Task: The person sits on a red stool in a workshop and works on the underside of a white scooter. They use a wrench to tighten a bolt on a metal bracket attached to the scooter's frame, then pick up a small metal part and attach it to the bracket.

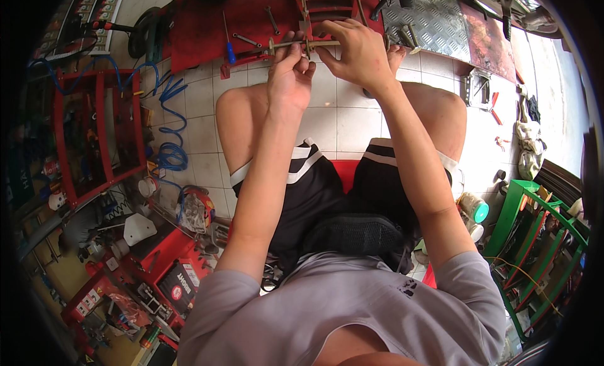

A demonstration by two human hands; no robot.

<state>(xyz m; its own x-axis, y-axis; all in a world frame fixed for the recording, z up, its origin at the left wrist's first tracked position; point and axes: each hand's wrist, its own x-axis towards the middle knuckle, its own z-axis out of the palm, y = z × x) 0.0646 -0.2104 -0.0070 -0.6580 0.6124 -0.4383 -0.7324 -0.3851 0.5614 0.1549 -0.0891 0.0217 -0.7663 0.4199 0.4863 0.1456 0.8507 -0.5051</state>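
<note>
Above the near edge of a red metal platform (198,35), both hands are at a thin metal rod (327,44) with small round collars on it. My left hand (290,79), palm up, has its fingertips closed around the rod's left part. From the right, my right hand (362,54) pinches toward the rod's middle with thumb and fingers, close to a collar. The exact contact of the right fingertips is hard to see. A screwdriver (231,54) with a blue handle lies left of my hands, beside a wrench (246,40) and another wrench (272,20).
A red frame (314,7) rises from the platform just beyond my hands. Patterned metal plate (428,26) lies to the right. A coiled blue hose (171,155) hangs by a red rack (100,133) at left. A green rack (535,240) stands at right.
</note>
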